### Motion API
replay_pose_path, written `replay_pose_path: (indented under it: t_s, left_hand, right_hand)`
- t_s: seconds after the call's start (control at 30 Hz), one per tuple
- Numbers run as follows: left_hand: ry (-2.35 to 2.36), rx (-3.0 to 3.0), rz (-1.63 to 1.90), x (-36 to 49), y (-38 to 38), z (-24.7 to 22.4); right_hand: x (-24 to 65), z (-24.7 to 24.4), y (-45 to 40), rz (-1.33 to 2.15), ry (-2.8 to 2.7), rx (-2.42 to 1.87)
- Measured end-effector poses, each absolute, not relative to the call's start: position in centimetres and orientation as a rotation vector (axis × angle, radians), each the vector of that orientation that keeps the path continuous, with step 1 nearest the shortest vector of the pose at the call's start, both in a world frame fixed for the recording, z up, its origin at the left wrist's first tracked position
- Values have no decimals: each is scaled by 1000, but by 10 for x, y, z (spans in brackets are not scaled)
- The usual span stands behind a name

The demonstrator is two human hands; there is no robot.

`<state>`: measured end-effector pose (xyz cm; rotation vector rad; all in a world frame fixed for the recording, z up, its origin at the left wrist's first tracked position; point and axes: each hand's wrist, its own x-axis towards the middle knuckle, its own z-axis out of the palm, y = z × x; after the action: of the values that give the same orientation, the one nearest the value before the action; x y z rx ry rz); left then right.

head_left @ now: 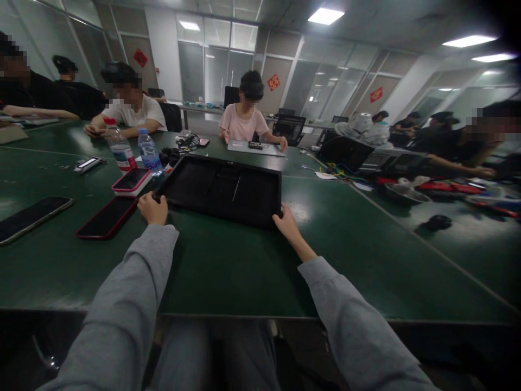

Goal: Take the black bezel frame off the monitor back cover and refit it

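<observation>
Both hands are on a shallow black tray over the green surface, near the two bottles. The left hand has its fingers curled closed around the near left corner, and the right hand grips the near right corner, thumb on the rim, fingers partly hidden beneath. Just left of the left hand lies a red-edged phone; across from it all sits a person in pink.
</observation>
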<state>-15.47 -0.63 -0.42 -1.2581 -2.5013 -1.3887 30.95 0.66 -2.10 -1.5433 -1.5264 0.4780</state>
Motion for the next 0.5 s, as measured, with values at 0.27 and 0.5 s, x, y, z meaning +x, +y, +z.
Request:
replay_pose_path:
  t_s: [0.27, 0.5]
  left_hand:
    - [-2562, -1230, -1410, -154, -9, 0]
    - [-2560, -1238, -1419, -155, -7, -1]
  right_hand:
    - [296, -9, 55, 442, -1322, -1402]
    - [321, -13, 44, 417, -1212, -1405]
